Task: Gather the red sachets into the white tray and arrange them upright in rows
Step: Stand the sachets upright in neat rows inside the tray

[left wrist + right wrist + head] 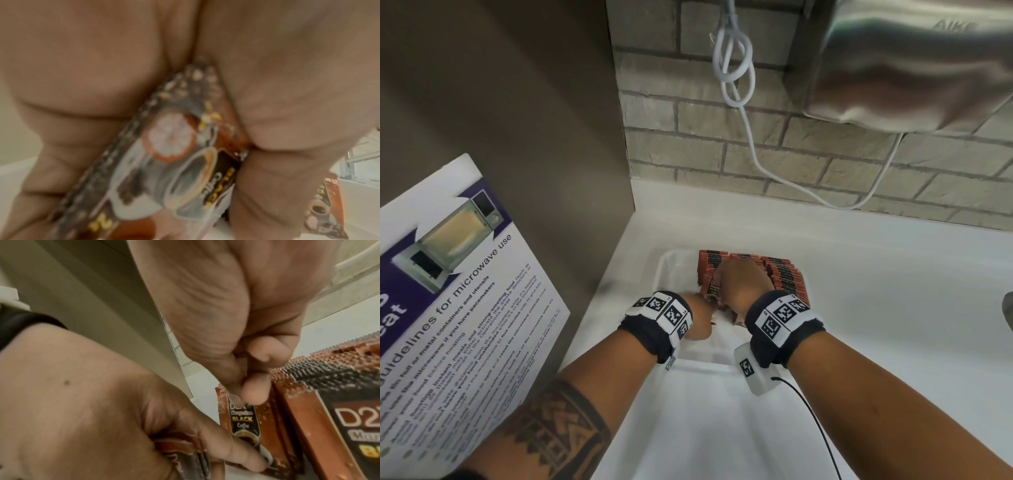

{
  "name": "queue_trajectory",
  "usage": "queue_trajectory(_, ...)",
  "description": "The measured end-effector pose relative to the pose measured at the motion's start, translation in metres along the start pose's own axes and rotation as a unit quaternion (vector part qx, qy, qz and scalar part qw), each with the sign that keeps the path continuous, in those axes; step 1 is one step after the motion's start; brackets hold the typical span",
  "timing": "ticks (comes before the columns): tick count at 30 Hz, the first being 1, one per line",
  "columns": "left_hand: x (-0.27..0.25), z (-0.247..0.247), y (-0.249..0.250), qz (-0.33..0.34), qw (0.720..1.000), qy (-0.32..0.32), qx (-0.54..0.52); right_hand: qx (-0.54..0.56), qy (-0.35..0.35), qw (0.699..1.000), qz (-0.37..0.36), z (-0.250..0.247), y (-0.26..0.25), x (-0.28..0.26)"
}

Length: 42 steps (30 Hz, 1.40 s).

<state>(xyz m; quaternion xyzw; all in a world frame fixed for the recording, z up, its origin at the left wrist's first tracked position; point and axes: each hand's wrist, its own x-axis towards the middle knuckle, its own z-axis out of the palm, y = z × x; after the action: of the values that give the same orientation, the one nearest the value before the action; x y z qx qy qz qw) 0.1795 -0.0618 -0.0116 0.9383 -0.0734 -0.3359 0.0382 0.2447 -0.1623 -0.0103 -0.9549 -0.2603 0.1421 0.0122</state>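
A white tray point(671, 270) lies on the white counter. Several red sachets point(784, 277) stand upright in rows in its far right part. My left hand point(700, 320) is over the tray's middle and grips a small bunch of red sachets point(174, 154), seen close up in the left wrist view. Just beyond it, my right hand point(739, 284) reaches down onto the rows. In the right wrist view its thumb and fingertips point(255, 391) pinch the top edge of one upright sachet point(244, 418). My left hand point(102, 402) holds its bunch point(185, 446) beside that sachet.
A microwave guidelines poster point(448, 308) leans against a brown cabinet side at the left. The brick wall behind carries a white cable point(750, 137) and a steel hand dryer point(911, 65). A grey metal object point(1008, 315) shows at the right edge of the counter point(876, 291).
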Motion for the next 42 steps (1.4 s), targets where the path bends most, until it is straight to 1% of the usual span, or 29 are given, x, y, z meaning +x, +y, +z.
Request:
queue_trajectory(5, 0.006, -0.007, -0.001, 0.007, 0.999, -0.021, -0.022, 0.002, 0.012, 1.000, 0.002, -0.005, 0.005, 0.001)
queue_trajectory(9, 0.009, -0.012, 0.000, 0.008, 1.000, -0.026, -0.011, -0.003, 0.015, 1.000, 0.008, -0.006, 0.008, 0.002)
queue_trajectory(13, 0.010, -0.015, 0.000, 0.010, 1.000, -0.026, -0.002, -0.025, 0.007, 1.000, -0.010, -0.007, 0.010, 0.000)
queue_trajectory(19, 0.009, -0.020, 0.001, 0.004, 0.999, -0.040, -0.001, -0.026, 0.005, 0.999, -0.021, -0.012, 0.010, -0.004)
queue_trajectory(21, 0.008, -0.020, 0.002, 0.005, 0.999, -0.044, 0.003, -0.007, 0.014, 1.000, -0.018, -0.014, 0.011, -0.006)
queue_trajectory(23, 0.008, -0.020, 0.002, 0.002, 0.999, -0.046, 0.001, 0.007, 0.006, 1.000, -0.012, -0.017, 0.010, -0.008)
queue_trajectory(26, 0.007, -0.019, 0.005, 0.001, 0.999, -0.044, -0.007, 0.001, -0.010, 1.000, -0.015, -0.023, 0.009, -0.011)
queue_trajectory(28, 0.007, -0.020, 0.005, 0.001, 0.999, -0.044, -0.018, 0.020, -0.011, 1.000, -0.010, -0.025, 0.010, -0.013)
queue_trajectory(30, 0.004, -0.022, 0.005, -0.011, 0.998, -0.046, -0.037, 0.048, -0.008, 0.999, 0.005, -0.028, 0.011, -0.017)
queue_trajectory(32, 0.002, -0.023, 0.000, -0.031, 0.994, -0.048, -0.089, 0.087, 0.000, 0.996, 0.015, -0.032, 0.014, -0.022)
queue_trajectory(34, -0.003, -0.025, -0.006, -0.033, 0.983, -0.024, -0.181, 0.123, -0.003, 0.992, 0.023, -0.038, 0.016, -0.027)
queue_trajectory(37, -0.009, -0.032, -0.024, -0.004, 0.966, 0.062, -0.250, 0.171, 0.013, 0.985, 0.025, -0.047, 0.018, -0.038)
queue_trajectory(38, -0.009, -0.032, -0.031, 0.005, 0.952, 0.095, -0.291, 0.220, 0.013, 0.975, 0.027, -0.049, 0.019, -0.042)
queue_trajectory(39, -0.009, -0.030, -0.036, 0.022, 0.928, 0.120, -0.353, 0.278, 0.008, 0.960, 0.026, -0.051, 0.020, -0.046)
queue_trajectory(41, -0.011, -0.025, -0.041, 0.058, 0.862, 0.155, -0.478, 0.375, -0.015, 0.927, 0.023, -0.055, 0.018, -0.052)
queue_trajectory(42, -0.011, -0.023, -0.041, 0.071, 0.830, 0.158, -0.531, 0.402, -0.023, 0.915, 0.025, -0.055, 0.019, -0.051)
